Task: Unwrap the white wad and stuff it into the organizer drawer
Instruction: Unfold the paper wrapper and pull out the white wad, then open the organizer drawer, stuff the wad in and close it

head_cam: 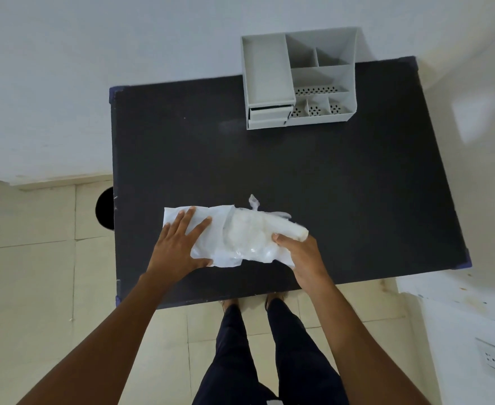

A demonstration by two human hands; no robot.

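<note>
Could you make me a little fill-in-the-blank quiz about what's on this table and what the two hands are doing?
1. The left hand lies ____ on the white wrapping.
2. The right hand has its grip on the white ____ at its right end.
3. The grey organizer stands at the ____ edge of the black table, away from the person.
4. The organizer's small drawer sits at its front ____ corner.

Missing words: flat; wad; far; left

Black table (342,185) bears white wad (240,238) and grey organizer (269,80)
</note>
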